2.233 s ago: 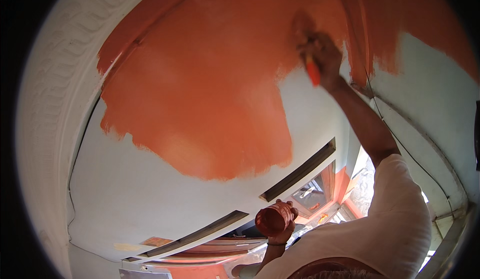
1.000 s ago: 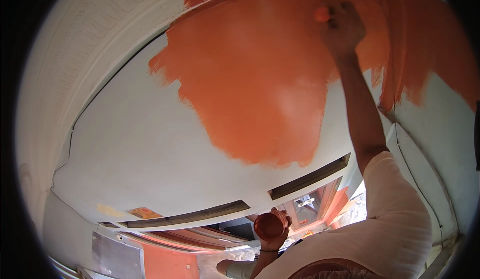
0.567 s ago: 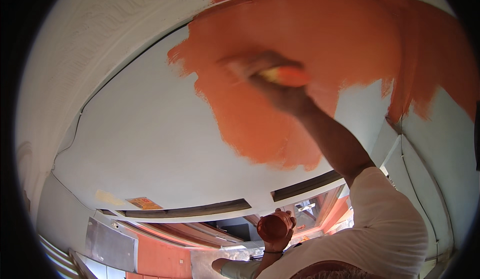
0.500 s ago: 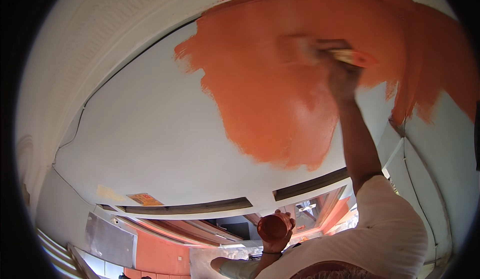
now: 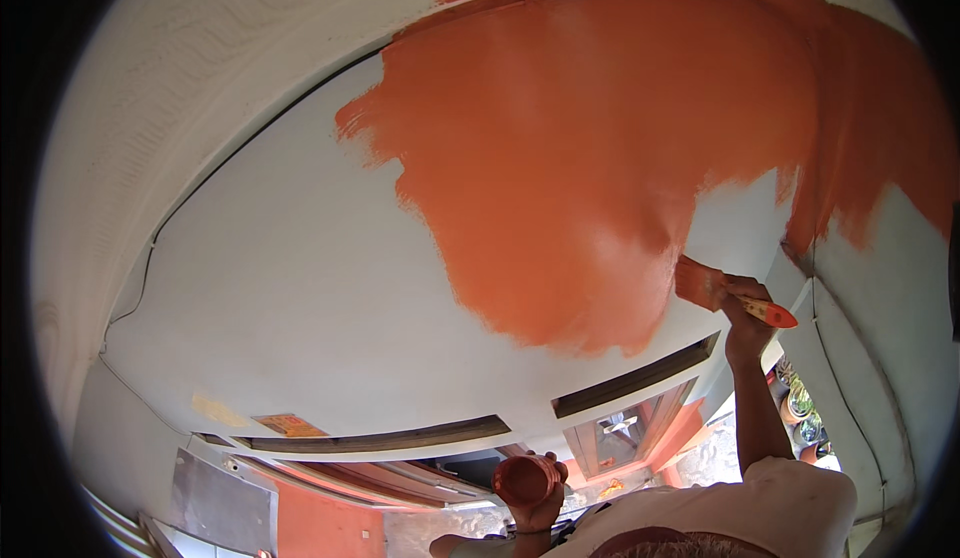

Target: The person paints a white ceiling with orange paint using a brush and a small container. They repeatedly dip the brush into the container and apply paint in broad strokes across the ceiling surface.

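My right hand [image 5: 748,320] is closed round the handle of a wide paintbrush [image 5: 699,283]. The brush's orange-coated bristles meet the wall at the lower right edge of a large patch of orange paint [image 5: 560,158]. Pale grey wall [image 5: 290,278] surrounds this patch on the left and below. Down near my chest, my left hand [image 5: 542,514] grips a small round paint pot [image 5: 524,480], its mouth turned up and its inside coated reddish orange. How much paint is in the pot I cannot tell.
Dark slots [image 5: 380,438] run across the lower wall, with an orange-yellow sticker [image 5: 289,426] above. A thin black cable [image 5: 150,263] follows the left edge; another [image 5: 840,378] hangs at the right. A moulded cream border [image 5: 200,78] curves along the top left. Potted plants [image 5: 800,408] stand low right.
My right hand has brought the brush from the upper part of the orange patch down and right to its lower edge. My left hand and the pot have shifted slightly left and down.
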Motion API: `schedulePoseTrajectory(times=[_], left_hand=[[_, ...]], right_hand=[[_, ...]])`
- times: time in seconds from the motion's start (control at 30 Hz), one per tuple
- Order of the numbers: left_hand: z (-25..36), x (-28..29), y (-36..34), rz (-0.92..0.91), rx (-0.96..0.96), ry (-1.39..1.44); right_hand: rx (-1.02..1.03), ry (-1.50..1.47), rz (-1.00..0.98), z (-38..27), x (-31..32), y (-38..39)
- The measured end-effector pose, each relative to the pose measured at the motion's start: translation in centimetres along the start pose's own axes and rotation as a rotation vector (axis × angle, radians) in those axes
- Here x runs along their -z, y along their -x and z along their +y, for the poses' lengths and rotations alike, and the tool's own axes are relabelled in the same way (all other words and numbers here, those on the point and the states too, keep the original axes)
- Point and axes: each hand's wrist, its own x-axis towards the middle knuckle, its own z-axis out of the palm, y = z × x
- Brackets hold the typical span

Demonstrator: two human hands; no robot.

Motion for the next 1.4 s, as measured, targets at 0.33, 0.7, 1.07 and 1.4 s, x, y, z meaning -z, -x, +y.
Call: schedulePoseTrajectory(times=[0.33, 0.7, 1.07, 1.4], left_hand=[[-1.1, -1.7, -0.1, -0.110, 0.276, 0.038], [1.1, 1.7, -1.4, 0.059, 0.237, -0.030], [-2.1, -1.8, -2.9, 0.057, 0.421, -0.037], [-4.0, -1.1, -1.9, 0.033, 0.464, -0.031]], right_hand=[[1.039, -0.127, -0.298, -11.8, -17.1, -16.5], [0.573, -0.174, 0.580, -7.1, -6.0, -20.1], [-0.941, -0.587, 0.251, -2.6, -0.1, 6.3], [-0.455, -0.304, 0.364, -2.7, 3.5, 0.5]])
